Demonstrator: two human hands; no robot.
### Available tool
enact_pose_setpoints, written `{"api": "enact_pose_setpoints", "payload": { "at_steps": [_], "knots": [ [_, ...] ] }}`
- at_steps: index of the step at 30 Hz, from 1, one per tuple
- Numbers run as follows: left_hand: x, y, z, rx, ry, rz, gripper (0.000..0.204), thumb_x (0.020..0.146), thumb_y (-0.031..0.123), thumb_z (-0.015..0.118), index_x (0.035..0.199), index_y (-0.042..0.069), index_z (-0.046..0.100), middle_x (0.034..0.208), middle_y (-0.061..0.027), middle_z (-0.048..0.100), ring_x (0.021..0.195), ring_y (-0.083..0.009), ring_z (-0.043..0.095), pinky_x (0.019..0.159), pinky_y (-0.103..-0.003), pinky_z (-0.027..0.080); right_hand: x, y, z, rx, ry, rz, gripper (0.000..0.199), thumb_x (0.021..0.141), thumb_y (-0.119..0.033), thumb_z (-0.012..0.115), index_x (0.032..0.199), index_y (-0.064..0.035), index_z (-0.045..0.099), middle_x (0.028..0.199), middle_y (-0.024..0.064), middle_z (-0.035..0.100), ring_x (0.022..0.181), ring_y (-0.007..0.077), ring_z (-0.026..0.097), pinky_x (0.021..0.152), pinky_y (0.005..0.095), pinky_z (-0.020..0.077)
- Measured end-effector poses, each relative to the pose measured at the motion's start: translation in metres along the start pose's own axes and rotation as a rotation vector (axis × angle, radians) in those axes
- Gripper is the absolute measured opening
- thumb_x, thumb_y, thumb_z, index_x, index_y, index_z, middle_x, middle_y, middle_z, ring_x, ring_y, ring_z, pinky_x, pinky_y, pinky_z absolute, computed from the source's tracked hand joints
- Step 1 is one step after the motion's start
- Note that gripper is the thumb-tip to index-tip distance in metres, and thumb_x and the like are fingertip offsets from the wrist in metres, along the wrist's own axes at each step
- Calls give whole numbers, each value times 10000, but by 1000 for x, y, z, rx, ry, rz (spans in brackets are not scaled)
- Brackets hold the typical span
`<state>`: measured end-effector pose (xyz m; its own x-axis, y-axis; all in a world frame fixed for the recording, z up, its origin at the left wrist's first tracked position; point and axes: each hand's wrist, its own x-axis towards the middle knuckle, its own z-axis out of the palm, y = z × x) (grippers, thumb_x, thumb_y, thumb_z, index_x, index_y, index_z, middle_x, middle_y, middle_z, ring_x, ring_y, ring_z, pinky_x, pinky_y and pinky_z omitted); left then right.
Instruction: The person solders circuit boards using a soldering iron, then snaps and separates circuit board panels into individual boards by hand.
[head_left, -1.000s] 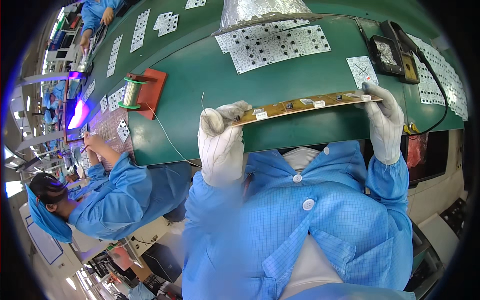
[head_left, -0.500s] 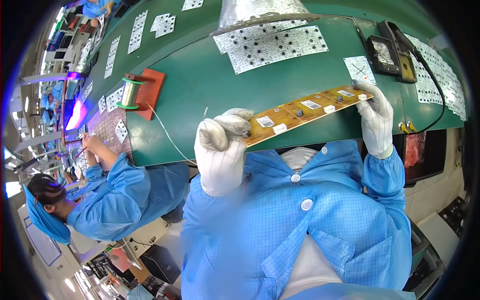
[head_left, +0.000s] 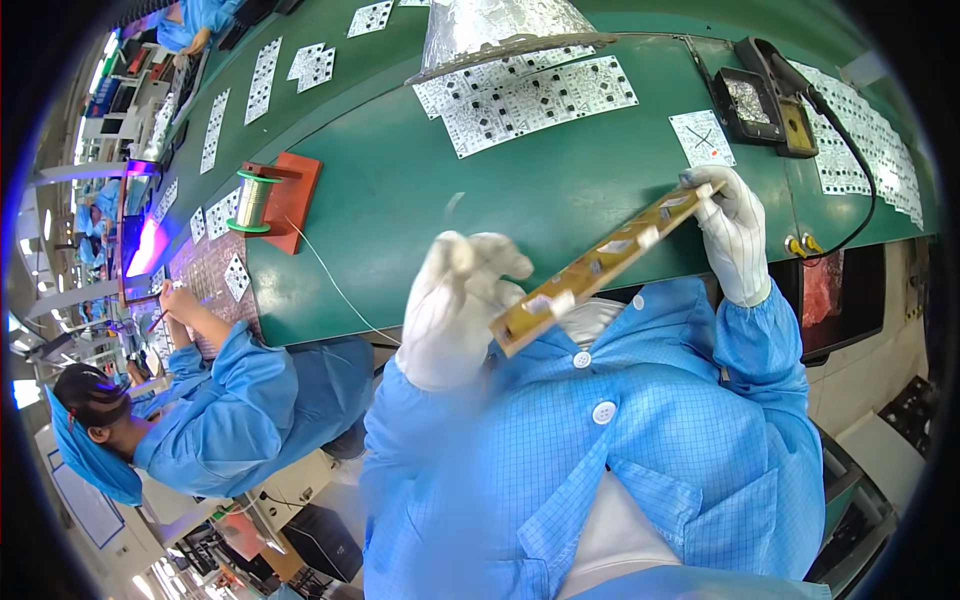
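My gloved right hand (head_left: 735, 235) pinches the far right end of a long tan circuit board panel (head_left: 595, 265). The panel is tilted, its left end dropping toward my chest. Small white connectors, dark components and white labels sit on its face, smeared by motion. My gloved left hand (head_left: 462, 300) is beside the panel's lower left end, off it, with loosely bent fingers apart and nothing seen in them. Both hands are above the green bench (head_left: 390, 190), near its front edge.
A solder wire spool (head_left: 255, 200) on a red stand is at the left, its wire trailing forward. White circuit boards (head_left: 545, 105) lie under a metal hood (head_left: 505, 35). A soldering iron holder (head_left: 760, 105) with a cable stands at the right. A co-worker (head_left: 230, 400) sits at the left.
My left hand has let go of the panel's left end. That end has swung down toward me, so the panel slants more steeply. My right hand keeps its grip.
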<state>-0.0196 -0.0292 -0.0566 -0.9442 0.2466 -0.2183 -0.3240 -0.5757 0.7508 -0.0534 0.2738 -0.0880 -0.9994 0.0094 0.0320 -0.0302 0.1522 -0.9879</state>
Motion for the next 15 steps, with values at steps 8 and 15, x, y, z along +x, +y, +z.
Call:
{"api": "enact_pose_setpoints", "payload": {
  "at_steps": [8, 15],
  "knots": [
    [22, -21, -2, 240, -249, -438, 283, 902, 260, 588, 985, 11, 484, 857, -83, 531, 706, -125, 517, 525, -236, 416, 8, 2, 15, 197, -40, -204, 444, 884, -332, 663, 1125, 21, 544, 1127, 109, 563, 1040, 192, 584, 911, 307, 471],
    [13, -6, 21, 260, -19, -238, 259, 840, 185, 665, 875, 50, 447, 735, 15, 429, 646, -28, 399, 553, -205, 356, 38, -7, -3, -1163, 281, -325, 502, 857, -377, 649, 1244, -73, 550, 964, 144, 665, 879, 275, 669, 748, 353, 545]
  ]
}}
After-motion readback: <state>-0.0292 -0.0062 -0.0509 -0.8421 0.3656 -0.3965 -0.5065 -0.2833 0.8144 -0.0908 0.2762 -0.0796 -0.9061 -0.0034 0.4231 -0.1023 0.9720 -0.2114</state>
